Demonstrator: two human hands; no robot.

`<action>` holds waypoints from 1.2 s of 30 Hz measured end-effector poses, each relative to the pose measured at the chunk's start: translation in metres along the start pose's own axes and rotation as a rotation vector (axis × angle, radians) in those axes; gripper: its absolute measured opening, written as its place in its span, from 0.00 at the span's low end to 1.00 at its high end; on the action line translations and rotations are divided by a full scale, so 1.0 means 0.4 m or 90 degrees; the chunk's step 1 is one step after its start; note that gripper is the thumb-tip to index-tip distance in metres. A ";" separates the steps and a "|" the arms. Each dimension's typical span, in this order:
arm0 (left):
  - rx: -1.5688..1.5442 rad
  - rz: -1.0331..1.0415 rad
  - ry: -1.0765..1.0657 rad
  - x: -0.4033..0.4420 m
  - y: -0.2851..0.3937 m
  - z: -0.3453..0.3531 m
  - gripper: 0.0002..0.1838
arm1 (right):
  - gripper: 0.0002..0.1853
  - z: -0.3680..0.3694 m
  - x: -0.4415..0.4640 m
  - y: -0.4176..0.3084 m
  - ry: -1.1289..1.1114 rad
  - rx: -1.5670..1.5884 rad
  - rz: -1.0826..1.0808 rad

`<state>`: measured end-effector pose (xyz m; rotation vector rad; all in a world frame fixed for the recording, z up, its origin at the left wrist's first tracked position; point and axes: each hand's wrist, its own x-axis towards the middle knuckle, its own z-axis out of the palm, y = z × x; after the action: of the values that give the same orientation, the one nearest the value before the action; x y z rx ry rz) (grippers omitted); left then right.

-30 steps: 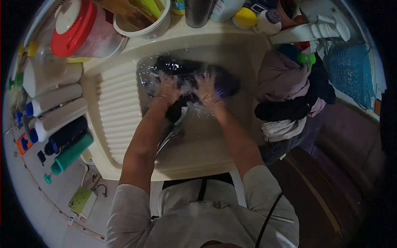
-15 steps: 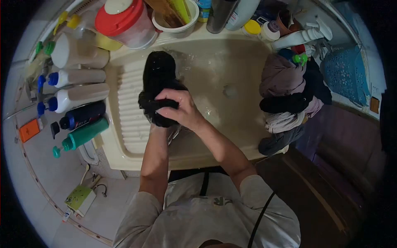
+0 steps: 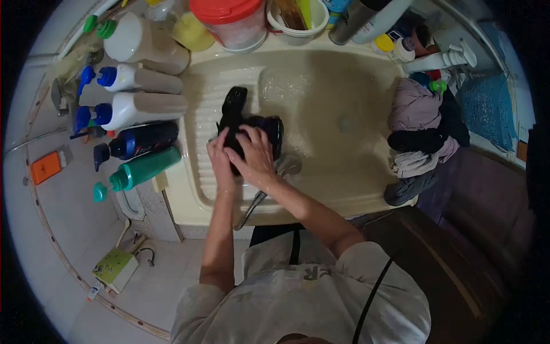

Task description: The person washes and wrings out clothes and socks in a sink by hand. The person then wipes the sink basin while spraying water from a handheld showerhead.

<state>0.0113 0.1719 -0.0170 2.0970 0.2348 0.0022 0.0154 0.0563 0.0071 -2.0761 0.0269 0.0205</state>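
Observation:
A wet, shiny black cloth (image 3: 234, 106), sock-like in shape, lies bunched on the ribbed washboard (image 3: 207, 109) at the left of a cream sink. Gripping its lower left side is my left hand (image 3: 221, 163), whose fingertips are partly hidden. My right hand (image 3: 256, 155) presses down on the cloth from the right, with its fingers bent over it and its thumb near my left hand. Another dark, glossy fold (image 3: 272, 132) sticks out beyond my right fingers. Just right of my wrist is a shower head (image 3: 289, 165) on a metal hose (image 3: 250, 211).
Shallow water covers the sink basin (image 3: 326, 172). Damp clothes (image 3: 415, 109) are piled on the right rim. Bottles (image 3: 146, 109) line the left side; a red-lidded tub (image 3: 226, 14) and a white bucket (image 3: 298, 34) stand behind.
My right hand has let its folded-over grip down flat onto the cloth, and my left hand has come into sight beside it. The shower head now shows. The view has shifted left.

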 end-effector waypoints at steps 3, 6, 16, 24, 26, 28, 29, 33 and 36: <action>-0.017 0.133 0.041 -0.009 -0.070 0.014 0.17 | 0.13 0.036 -0.025 0.040 -0.020 -0.057 -0.012; 0.220 -0.060 -0.059 0.200 0.006 0.045 0.18 | 0.15 0.054 0.213 0.119 0.029 -0.115 -0.127; 0.069 -0.010 -0.249 0.385 -0.012 0.044 0.34 | 0.29 0.007 0.352 0.253 0.079 0.152 0.340; -0.036 0.152 0.089 -0.030 -0.118 -0.033 0.16 | 0.16 0.061 -0.090 -0.012 0.070 -0.048 0.029; 0.073 0.174 0.022 0.057 -0.085 -0.033 0.13 | 0.08 0.089 0.005 0.087 0.089 -0.129 -0.054; 0.283 0.165 0.017 0.224 -0.024 0.015 0.16 | 0.09 0.073 0.227 0.128 0.040 -0.176 -0.096; 0.407 0.059 -0.011 0.305 0.024 0.035 0.18 | 0.08 0.078 0.314 0.153 0.058 -0.231 -0.130; 0.541 -0.057 -0.033 0.392 0.096 0.071 0.23 | 0.18 0.086 0.396 0.136 0.090 -0.213 0.079; -0.062 -0.181 -0.124 0.237 0.138 -0.040 0.27 | 0.21 -0.018 0.239 -0.002 -0.089 -0.024 0.121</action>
<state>0.1120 0.1743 0.0292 1.9355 0.4031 -0.3516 0.1112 0.0492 0.0088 -2.0986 0.1398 0.2847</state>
